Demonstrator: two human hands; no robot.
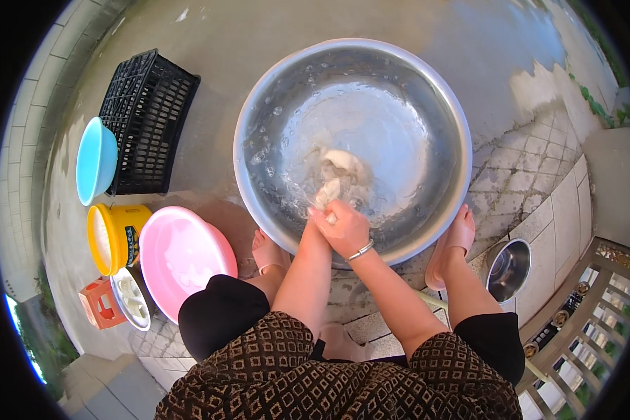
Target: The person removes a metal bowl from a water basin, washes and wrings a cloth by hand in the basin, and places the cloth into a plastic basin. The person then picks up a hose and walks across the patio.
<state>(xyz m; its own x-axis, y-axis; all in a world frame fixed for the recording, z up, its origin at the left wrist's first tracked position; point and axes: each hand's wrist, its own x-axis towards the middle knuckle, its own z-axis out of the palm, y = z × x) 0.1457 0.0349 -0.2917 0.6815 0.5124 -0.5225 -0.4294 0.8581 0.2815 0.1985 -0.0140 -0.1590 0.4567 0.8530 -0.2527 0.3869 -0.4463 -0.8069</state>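
A large round metal basin (458, 157) of water stands on the ground between my feet. Over its near side, my right hand (345, 226), with a bracelet at the wrist, is closed on a wet, twisted whitish cloth (327, 193). My left hand (315, 214) meets it there, mostly hidden behind the right hand, and its grip cannot be made out. The cloth's far part (344, 160) lies in the water, with ripples around it and bubbles along the basin's left side.
Left of the basin are a pink plastic basin (157, 262), a yellow bucket (128, 212), a light-blue basin (87, 157) against a black plastic crate (152, 126), an orange plastic stool (92, 304) and a metal bowl with whitish contents (142, 321). A small metal bowl (509, 270) sits at the right.
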